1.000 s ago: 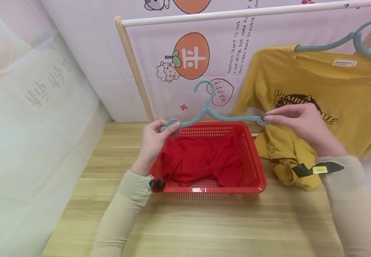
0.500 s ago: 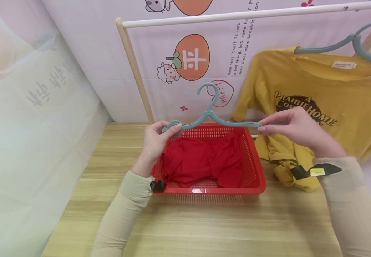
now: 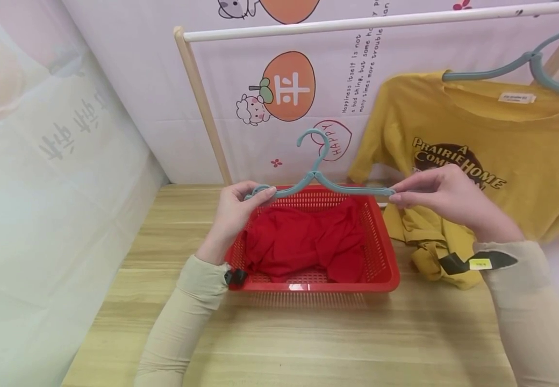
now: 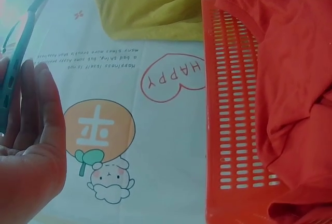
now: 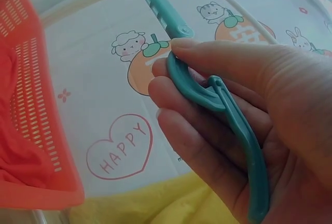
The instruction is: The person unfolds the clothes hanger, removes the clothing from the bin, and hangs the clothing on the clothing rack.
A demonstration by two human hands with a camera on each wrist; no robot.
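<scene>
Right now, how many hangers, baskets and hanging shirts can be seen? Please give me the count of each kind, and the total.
Hangers: 2 (held hanger, gripped by left hand and right hand; rail hanger)
Baskets: 1 (red basket)
Hanging shirts: 1 (yellow shirt on the rail hanger)
Total: 4

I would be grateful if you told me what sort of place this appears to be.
Probably an indoor laundry or clothes-hanging spot, perhaps staged: a yellow shirt hangs from a white rail, a red basket holds crumpled red cloth, and a blue hanger is in hand.
</scene>
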